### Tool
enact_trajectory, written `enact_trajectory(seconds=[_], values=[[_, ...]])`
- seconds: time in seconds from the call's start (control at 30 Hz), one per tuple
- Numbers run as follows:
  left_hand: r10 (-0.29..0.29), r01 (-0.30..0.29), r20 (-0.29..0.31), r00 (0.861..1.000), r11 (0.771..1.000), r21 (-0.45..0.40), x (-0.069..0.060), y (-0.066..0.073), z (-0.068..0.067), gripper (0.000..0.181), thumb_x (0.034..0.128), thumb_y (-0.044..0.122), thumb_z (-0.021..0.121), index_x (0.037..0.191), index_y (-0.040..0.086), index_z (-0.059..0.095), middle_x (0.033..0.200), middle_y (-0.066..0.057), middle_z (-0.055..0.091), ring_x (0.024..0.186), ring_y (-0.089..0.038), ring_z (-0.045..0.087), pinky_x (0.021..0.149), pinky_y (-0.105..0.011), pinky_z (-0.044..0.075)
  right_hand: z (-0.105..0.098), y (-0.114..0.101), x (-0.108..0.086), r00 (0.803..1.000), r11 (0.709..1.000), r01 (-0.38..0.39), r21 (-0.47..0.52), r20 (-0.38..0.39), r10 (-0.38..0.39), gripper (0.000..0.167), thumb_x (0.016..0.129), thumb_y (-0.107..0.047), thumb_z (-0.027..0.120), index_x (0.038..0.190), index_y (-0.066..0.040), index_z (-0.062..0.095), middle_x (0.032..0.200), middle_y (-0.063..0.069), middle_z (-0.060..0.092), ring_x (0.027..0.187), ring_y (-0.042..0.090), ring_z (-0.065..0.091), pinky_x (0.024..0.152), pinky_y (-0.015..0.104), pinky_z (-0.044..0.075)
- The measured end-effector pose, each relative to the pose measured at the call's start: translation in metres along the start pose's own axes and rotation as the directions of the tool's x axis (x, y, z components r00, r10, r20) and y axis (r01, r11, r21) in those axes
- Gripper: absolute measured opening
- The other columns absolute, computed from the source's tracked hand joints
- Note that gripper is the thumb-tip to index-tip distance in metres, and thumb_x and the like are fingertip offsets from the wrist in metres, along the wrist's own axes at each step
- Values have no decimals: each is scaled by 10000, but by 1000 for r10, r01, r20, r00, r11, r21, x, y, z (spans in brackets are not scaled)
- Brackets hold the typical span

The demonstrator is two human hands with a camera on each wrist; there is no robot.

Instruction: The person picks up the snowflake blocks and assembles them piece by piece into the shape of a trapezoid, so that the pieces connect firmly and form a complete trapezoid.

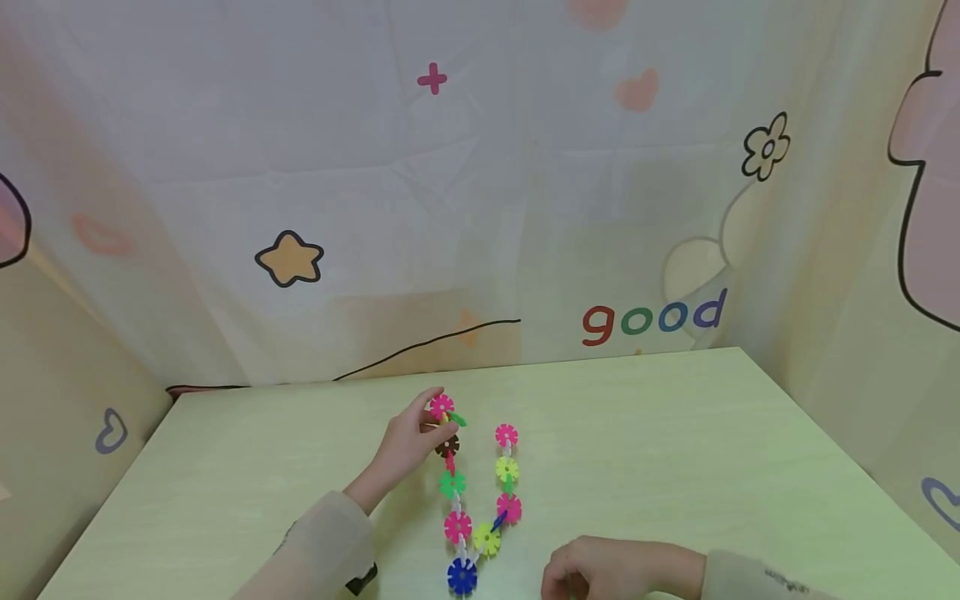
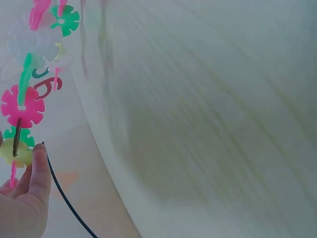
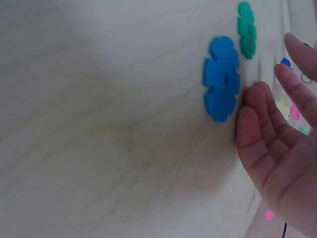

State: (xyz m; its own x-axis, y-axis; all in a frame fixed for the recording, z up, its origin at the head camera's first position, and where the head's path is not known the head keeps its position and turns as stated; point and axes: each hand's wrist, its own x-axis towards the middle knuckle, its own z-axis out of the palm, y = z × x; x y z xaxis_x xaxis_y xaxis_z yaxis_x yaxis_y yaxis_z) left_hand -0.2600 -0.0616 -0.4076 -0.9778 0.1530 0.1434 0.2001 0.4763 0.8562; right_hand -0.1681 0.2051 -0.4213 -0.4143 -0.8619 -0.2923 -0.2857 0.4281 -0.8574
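Observation:
A chain of notched plastic snowflake discs (image 1: 458,527) lies on the table in a narrow U. Its discs are pink, green, yellow, dark and blue, linked edge to edge. My left hand (image 1: 405,442) pinches the far end of its left strand, by a pink disc; the left wrist view shows the fingers at a pale yellow disc (image 2: 17,152). My right hand (image 1: 600,567) is low over the near part of the table, to the right of the chain. Its fingers are loosely bent, and a loose blue disc (image 3: 222,79) is beside the fingertips, with a green disc (image 3: 246,30) beyond.
The pale wooden table (image 1: 675,442) reaches back to a printed curtain (image 1: 480,208) with cartoon shapes and the word good. Similar cloth hangs at both sides. A dark strap (image 1: 362,579) shows under the left sleeve.

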Motion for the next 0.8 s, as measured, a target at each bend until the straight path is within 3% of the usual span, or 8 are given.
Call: enact_trajectory(seconds=[0.07, 0.13, 0.23, 0.3, 0.43, 0.67, 0.8], values=[[-1, 1, 1, 1000, 1000, -2, 1, 0, 0, 581, 798, 261, 648, 1315, 178, 396, 999, -97, 637, 857, -174, 617, 718, -317, 501, 3, 1, 0, 1000, 998, -6, -68, -5, 6, 145, 862, -180, 558, 955, -88, 621, 787, -159, 501, 686, -75, 431, 636, 124, 415], [-2, 2, 1, 1000, 1000, 1, 1, -1, 0, 581, 799, 272, 647, 1314, 180, 397, 1009, -99, 633, 855, -171, 615, 719, -316, 501, 6, 2, 1, 1000, 973, 1, -229, -12, -4, 124, 861, -188, 551, 944, -131, 625, 765, -167, 472, 669, -89, 406, 621, 113, 406], [-5, 5, 2, 1000, 1000, 7, 1, -2, 0, 578, 800, 288, 644, 1312, 179, 400, 1033, -106, 623, 853, -165, 611, 718, -315, 500, 10, 2, 3, 1000, 896, 12, -443, -16, -22, 103, 851, -188, 548, 929, -178, 614, 736, -161, 428, 632, -90, 374, 582, 100, 389], [-8, 8, 2, 1000, 1000, 7, 1, -3, 1, 578, 801, 293, 642, 1313, 182, 398, 1042, -108, 619, 854, -163, 610, 720, -316, 500, 11, 3, 6, 999, 822, 38, -568, -5, -49, 107, 849, -186, 544, 937, -176, 605, 732, -153, 397, 616, -87, 342, 565, 85, 372], [-20, 20, 3, 1000, 1000, 6, 1, -3, 1, 586, 802, 295, 640, 1321, 197, 387, 1045, -95, 617, 859, -159, 606, 728, -315, 500, 12, 4, 10, 999, 769, 50, -638, 15, -52, 97, 846, -185, 541, 928, -176, 591, 734, -148, 387, 613, -80, 322, 547, 77, 351], [-23, 23, 3, 1000, 1000, 11, 0, -3, 1, 585, 804, 295, 638, 1323, 204, 383, 1034, -78, 620, 865, -159, 604, 732, -317, 500, 12, 4, 9, 994, 756, 81, -650, 1, -105, 41, 829, -157, 555, 807, -169, 587, 700, -133, 371, 588, -79, 279, 529, 63, 315], [-26, 25, 2, 1000, 1000, 17, -1, -2, 1, 582, 805, 294, 637, 1322, 209, 383, 1042, -80, 619, 873, -165, 604, 740, -324, 502, 12, 7, 11, 989, 703, 119, -701, 20, -147, 61, 805, -122, 559, 757, -156, 573, 685, -124, 368, 590, -73, 262, 528, 50, 286]])
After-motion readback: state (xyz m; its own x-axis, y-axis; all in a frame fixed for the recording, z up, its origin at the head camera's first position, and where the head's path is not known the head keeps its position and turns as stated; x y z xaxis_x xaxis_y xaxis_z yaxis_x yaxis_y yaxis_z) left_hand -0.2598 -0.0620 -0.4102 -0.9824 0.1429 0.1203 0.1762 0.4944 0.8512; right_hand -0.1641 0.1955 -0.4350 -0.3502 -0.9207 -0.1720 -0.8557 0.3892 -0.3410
